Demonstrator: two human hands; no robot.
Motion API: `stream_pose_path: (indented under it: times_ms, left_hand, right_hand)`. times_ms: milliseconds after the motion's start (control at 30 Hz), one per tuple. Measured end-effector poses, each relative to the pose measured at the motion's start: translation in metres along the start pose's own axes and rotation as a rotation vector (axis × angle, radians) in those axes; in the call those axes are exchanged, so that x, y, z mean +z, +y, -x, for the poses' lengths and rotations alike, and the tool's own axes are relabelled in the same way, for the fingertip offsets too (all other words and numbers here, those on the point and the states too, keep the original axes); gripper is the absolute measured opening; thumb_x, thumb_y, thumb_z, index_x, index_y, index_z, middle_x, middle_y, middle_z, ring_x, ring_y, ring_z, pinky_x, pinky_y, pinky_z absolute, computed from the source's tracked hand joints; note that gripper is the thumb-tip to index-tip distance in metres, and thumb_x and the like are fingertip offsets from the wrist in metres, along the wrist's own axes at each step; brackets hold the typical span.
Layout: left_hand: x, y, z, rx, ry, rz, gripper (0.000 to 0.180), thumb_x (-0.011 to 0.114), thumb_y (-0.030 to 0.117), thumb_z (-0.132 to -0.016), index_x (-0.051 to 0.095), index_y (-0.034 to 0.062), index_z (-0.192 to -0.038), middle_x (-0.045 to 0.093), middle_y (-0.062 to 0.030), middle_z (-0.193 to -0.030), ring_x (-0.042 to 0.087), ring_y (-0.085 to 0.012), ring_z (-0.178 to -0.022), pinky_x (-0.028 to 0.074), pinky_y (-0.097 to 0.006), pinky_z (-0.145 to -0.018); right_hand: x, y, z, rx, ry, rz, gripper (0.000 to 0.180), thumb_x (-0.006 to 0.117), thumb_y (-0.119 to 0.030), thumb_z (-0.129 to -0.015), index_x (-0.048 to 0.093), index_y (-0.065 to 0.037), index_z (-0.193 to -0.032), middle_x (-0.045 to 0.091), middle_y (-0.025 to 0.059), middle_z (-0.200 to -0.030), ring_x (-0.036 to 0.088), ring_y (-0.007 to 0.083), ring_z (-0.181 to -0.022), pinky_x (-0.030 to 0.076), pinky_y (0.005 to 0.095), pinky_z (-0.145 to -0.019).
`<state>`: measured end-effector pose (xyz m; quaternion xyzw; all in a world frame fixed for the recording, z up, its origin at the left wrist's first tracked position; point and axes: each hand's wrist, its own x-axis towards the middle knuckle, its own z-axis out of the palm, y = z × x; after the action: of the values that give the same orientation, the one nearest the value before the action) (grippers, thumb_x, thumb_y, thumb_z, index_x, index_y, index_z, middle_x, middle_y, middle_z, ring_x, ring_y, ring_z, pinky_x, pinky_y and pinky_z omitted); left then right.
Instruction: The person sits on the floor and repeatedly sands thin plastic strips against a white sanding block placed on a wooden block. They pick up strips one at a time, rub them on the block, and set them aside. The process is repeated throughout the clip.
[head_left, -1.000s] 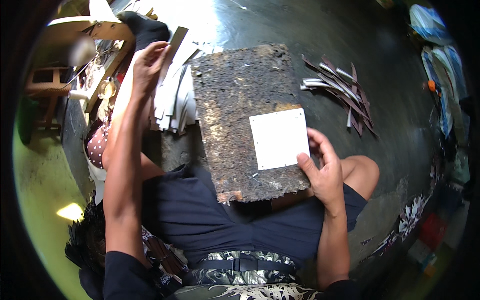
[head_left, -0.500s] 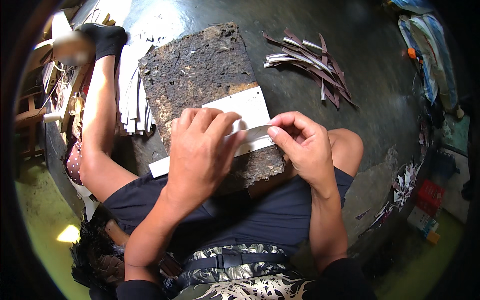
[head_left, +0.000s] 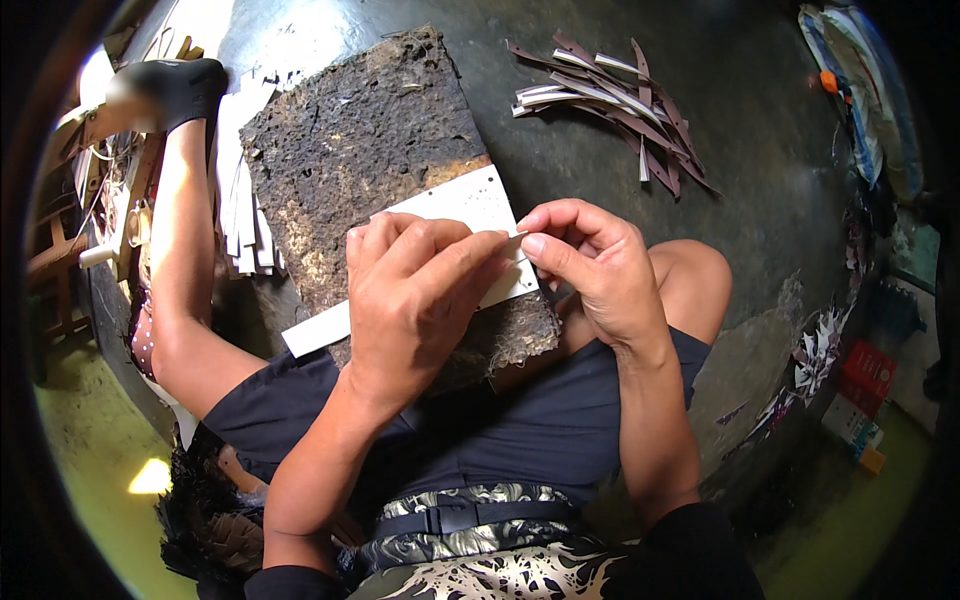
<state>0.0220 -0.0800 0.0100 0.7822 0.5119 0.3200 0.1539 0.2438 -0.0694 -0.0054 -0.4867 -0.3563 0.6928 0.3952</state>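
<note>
A flat white piece with small dark holes (head_left: 478, 197) lies on a rough, dark, pitted board (head_left: 370, 125) in front of me. Over it, my left hand (head_left: 415, 290) is closed, its thumb and forefinger pinching a thin white strip whose larger part the fingers hide. The tip of this strip (head_left: 520, 234) is between the thumb and forefinger of my right hand (head_left: 590, 262), whose other fingers curl in. From under my left hand, a white band (head_left: 318, 328) sticks out at the board's lower left edge; whether it joins the holed piece is hidden.
Curved brown and white strips (head_left: 615, 105) lie heaped on the dark floor at the far right. More white strips (head_left: 240, 205) are stacked left of the board, beside my outstretched leg (head_left: 180, 230). Scraps (head_left: 822, 350) and a red box (head_left: 866, 375) stand at the right.
My hands have come closer together, the left fingertips now almost meeting the right ones, so less of the thin strip shows between them. The whole view has shifted slightly.
</note>
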Motion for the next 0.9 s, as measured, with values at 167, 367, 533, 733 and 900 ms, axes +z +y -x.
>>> stream_pose_path:
  times_ms: [167, 367, 533, 733, 900]
  left_hand:
    - [0.004, -0.002, 0.001, 0.089, 0.035, -0.03, 0.028, 0.093, 0.017, -0.087, 0.085, 0.0152, -0.114, 0.074, 0.0004, -0.101, 0.066, -0.0225, -0.089, 0.048, -0.04, -0.079]
    - [0.002, -0.003, -0.002, 0.113, -0.005, 0.013, 0.028, 0.093, 0.012, -0.087, 0.085, 0.0111, -0.114, 0.073, -0.0026, -0.101, 0.066, -0.0224, -0.085, 0.053, -0.038, -0.075]
    - [0.002, -0.007, -0.004, 0.147, -0.011, 0.026, 0.031, 0.093, 0.012, -0.087, 0.085, 0.0093, -0.117, 0.071, -0.0041, -0.1, 0.065, -0.0218, -0.084, 0.053, -0.037, -0.07]
    - [0.001, -0.008, -0.006, 0.155, -0.02, 0.023, 0.031, 0.093, 0.012, -0.087, 0.086, 0.0085, -0.116, 0.07, -0.0032, -0.099, 0.062, -0.0216, -0.081, 0.053, -0.036, -0.069]
    - [0.002, -0.008, -0.008, 0.144, -0.032, 0.03, 0.031, 0.094, 0.013, -0.087, 0.086, 0.0092, -0.116, 0.07, -0.0023, -0.097, 0.061, -0.0214, -0.08, 0.052, -0.036, -0.068]
  right_hand:
    - [0.009, -0.007, -0.001, 0.023, 0.074, 0.034, 0.014, 0.079, -0.013, -0.11, 0.079, 0.001, -0.114, 0.076, -0.0026, -0.095, 0.063, 0.0011, -0.083, 0.052, 0.0191, -0.074]
    - [0.018, -0.011, -0.003, -0.021, 0.12, 0.214, 0.019, 0.081, -0.019, -0.11, 0.079, 0.0, -0.115, 0.073, -0.0039, -0.09, 0.062, 0.0003, -0.078, 0.052, 0.018, -0.07]
    - [0.012, -0.011, -0.004, 0.031, 0.099, 0.168, 0.02, 0.08, -0.019, -0.11, 0.079, 0.0, -0.115, 0.074, -0.0032, -0.091, 0.062, 0.001, -0.078, 0.053, 0.0184, -0.071]
    - [0.007, -0.008, -0.008, 0.057, 0.058, 0.127, 0.02, 0.079, -0.02, -0.111, 0.079, -0.001, -0.117, 0.074, -0.0028, -0.092, 0.063, 0.0016, -0.079, 0.054, 0.0186, -0.072]
    - [0.004, -0.003, -0.01, 0.058, 0.034, 0.135, 0.021, 0.076, -0.022, -0.113, 0.077, -0.001, -0.116, 0.072, -0.0043, -0.094, 0.062, 0.0009, -0.081, 0.053, 0.0189, -0.074]
